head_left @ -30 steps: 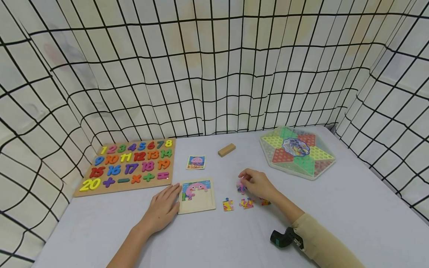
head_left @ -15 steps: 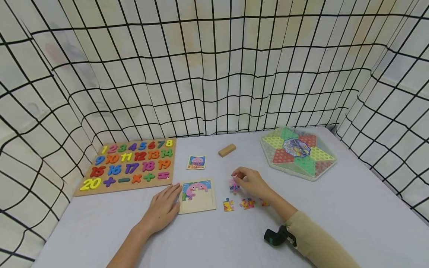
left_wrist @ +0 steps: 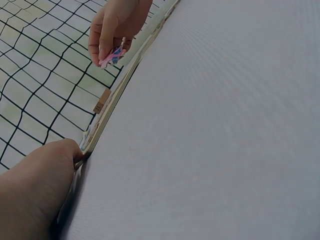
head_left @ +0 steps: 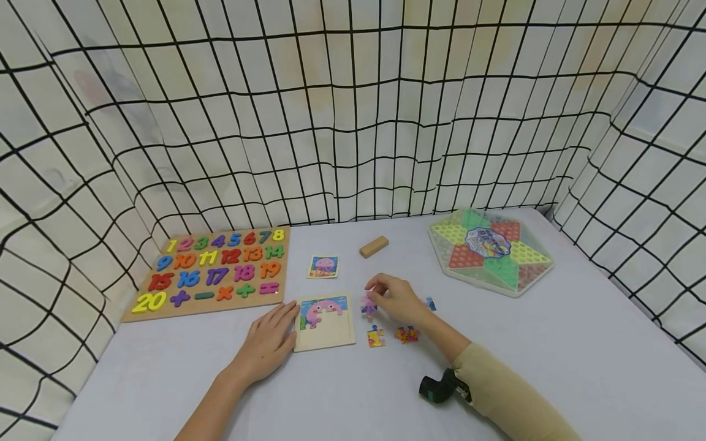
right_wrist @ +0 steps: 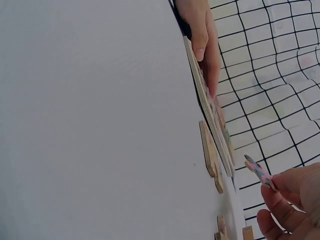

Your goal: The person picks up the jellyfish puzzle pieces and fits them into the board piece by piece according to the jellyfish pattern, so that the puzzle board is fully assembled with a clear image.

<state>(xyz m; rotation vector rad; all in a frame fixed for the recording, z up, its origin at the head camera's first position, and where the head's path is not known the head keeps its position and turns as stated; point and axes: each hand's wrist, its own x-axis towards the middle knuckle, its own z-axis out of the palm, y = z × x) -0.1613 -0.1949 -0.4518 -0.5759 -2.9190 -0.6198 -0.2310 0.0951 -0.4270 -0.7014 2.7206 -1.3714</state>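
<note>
The white table (head_left: 353, 398) is carrying everything, with the number board (head_left: 204, 306) lying toward its far left corner and the hexagonal game box (head_left: 488, 251) toward its far right corner. The right hand (head_left: 399, 300) is pinching the pink-and-purple puzzle piece (head_left: 368, 304) between thumb and fingertips, the gap closed down to its thickness. The left hand (head_left: 270, 340) is resting along the puzzle tray's left edge, fingers nearly straight, not gripping any loose piece. The puzzle tray (head_left: 325, 340) is lying left of the pinched piece, its bare part facing the near right corner. The right hand is being the nearer one to that piece, which is hanging above the table, just beyond the tray's right edge, its long axis slanting from the fingertips toward the tray. The yellow piece (head_left: 376, 337) is lying nearer the table's near edge.
</note>
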